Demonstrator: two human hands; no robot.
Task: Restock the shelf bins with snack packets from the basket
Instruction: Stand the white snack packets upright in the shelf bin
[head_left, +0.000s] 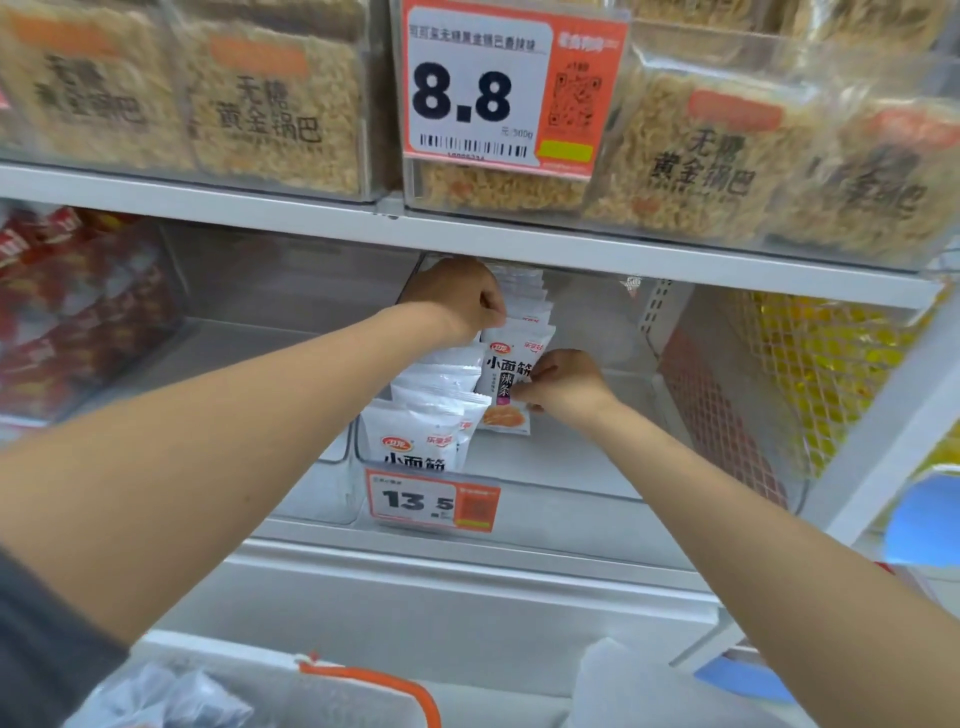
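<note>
Under the shelf edge (519, 244), which sits just above its knuckles, the left hand (457, 301) reaches to the back of the clear bin (597, 486). Its fingers are curled against the upright row of packets (447, 384), but the fingertips are hidden behind the fist, so I cannot tell whether it grips one or only presses them back. Lower and nearer the body, the right hand (566, 387) pinches the right edge of a white packet (506, 371) that stands face-forward, touching the row on the hand's left. To the right of this hand the bin floor lies bare as far as the bin's side wall, leaving room to move, and beyond that wall is a mesh panel (779, 395) with yellow bags (841, 353) blurred behind it. Left of the left forearm, a neighbouring bin holds red packs (78, 312), too blurred to read. Below both wrists a price tag (434, 501) marked 13.5 hangs on the bin front and covers the foot of the front packet. Above the hands, the upper bins hold rice-crust packs (270, 109), cut off by the top of the view, and a large tag (498, 88) reads 8.8. Beneath the forearms, at the bottom edge, the basket (384, 680) shows only its orange rim and some dim wrappers inside.
</note>
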